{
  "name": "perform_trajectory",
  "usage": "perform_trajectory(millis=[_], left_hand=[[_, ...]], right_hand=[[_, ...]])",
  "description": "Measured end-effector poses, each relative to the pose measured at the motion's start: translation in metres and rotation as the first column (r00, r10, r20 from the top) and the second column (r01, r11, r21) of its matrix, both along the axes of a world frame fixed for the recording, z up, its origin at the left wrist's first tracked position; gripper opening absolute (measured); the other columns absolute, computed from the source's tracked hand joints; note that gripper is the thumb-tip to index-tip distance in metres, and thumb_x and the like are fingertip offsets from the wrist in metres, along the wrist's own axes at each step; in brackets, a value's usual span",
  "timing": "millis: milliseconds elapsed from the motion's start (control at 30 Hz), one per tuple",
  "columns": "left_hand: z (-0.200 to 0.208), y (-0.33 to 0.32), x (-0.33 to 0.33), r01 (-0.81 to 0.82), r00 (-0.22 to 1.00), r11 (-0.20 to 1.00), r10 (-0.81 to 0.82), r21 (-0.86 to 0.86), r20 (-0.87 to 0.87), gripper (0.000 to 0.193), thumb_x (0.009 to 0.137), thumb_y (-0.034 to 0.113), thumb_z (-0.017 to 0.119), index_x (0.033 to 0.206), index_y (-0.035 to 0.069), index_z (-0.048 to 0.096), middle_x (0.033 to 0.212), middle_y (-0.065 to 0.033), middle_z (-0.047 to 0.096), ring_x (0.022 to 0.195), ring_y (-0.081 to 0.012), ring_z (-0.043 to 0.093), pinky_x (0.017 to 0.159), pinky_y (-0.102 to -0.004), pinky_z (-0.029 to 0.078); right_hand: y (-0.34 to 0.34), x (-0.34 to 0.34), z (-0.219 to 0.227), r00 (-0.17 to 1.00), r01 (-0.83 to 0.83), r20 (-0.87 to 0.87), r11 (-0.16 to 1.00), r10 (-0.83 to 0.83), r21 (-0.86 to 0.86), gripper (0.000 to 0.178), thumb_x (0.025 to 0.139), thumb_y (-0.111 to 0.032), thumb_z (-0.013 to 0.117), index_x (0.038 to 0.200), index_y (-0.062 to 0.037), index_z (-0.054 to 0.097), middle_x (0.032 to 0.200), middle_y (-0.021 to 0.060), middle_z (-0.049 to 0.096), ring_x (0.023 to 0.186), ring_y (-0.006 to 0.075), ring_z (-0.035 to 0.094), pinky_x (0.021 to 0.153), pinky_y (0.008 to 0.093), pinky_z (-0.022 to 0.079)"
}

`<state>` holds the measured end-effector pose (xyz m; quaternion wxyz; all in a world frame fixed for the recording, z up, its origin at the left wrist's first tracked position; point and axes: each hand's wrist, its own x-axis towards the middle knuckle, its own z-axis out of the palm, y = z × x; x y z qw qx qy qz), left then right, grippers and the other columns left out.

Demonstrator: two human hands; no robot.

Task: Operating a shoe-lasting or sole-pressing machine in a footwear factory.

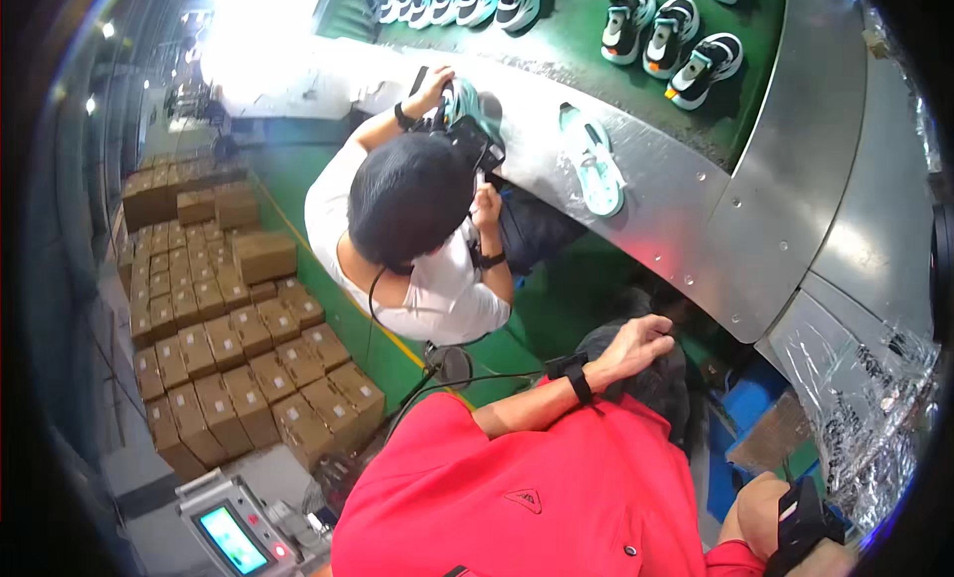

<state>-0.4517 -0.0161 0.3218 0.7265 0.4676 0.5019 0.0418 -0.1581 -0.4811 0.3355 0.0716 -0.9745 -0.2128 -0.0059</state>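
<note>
My left hand [638, 346] rests over my dark trouser leg [651, 386], its fingers loosely bent and nothing visible in them. A black strap circles that wrist. At the lower right edge, my right hand [827, 559] is mostly cut off by the picture's rim and a black wrist device [807, 522], so its fingers are hidden. Beyond my left hand, a pale mint and white shoe [596, 164] lies on its side on the steel rim [661, 179] of the green conveyor [586, 75]. Neither hand touches it.
To the left, a person in white [407, 199] handles a mint and black shoe [462, 105]. Several black and white shoes [671, 35] stand on the belt. Stacked cartons [234, 348], a control box with a screen [231, 537] and crumpled clear plastic [865, 408] surround me.
</note>
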Motion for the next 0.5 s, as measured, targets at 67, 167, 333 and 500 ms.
perform_trajectory(millis=[67,167,333,500], left_hand=[[-0.005,-0.002,-0.011,-0.071,0.995,0.996,0.075,0.059,-0.062,0.040,0.090,0.017,0.063,0.121,-0.007,0.056,0.114,-0.0158,0.065,0.106,-0.0230,0.062,0.094,-0.0347,0.049],[-0.015,-0.007,-0.011,-0.103,0.988,0.994,0.107,0.041,-0.110,0.039,0.090,0.017,0.063,0.120,-0.006,0.057,0.113,-0.0151,0.065,0.105,-0.0222,0.063,0.094,-0.0343,0.049],[-0.018,-0.025,-0.006,-0.166,0.986,0.986,0.166,-0.033,0.003,0.038,0.091,0.019,0.063,0.120,-0.006,0.057,0.113,-0.0141,0.065,0.105,-0.0198,0.062,0.093,-0.0328,0.049],[-0.020,-0.032,-0.001,-0.186,0.981,0.975,0.190,-0.123,0.026,0.039,0.092,0.018,0.063,0.121,-0.006,0.056,0.115,-0.0135,0.064,0.106,-0.0191,0.061,0.094,-0.0323,0.048]], right_hand=[[0.102,0.007,0.066,0.999,-0.048,0.019,0.947,0.044,0.318,0.020,0.096,-0.017,0.042,0.093,-0.0131,0.061,0.091,0.0023,0.062,0.091,0.0152,0.058,0.073,0.0301,0.049],[0.203,0.003,0.121,0.985,-0.174,0.092,0.772,0.149,0.612,0.019,0.096,-0.017,0.042,0.093,-0.0129,0.061,0.091,0.0025,0.062,0.091,0.0153,0.058,0.072,0.0299,0.049],[0.289,-0.006,0.166,0.931,-0.336,0.192,0.526,0.311,0.781,0.019,0.096,-0.017,0.042,0.092,-0.0127,0.060,0.090,0.0028,0.062,0.090,0.0154,0.058,0.072,0.0296,0.049],[0.326,-0.017,0.177,0.891,-0.380,0.233,0.360,0.389,0.852,0.018,0.096,-0.017,0.043,0.092,-0.0125,0.060,0.089,0.0031,0.061,0.089,0.0155,0.058,0.071,0.0292,0.049]])
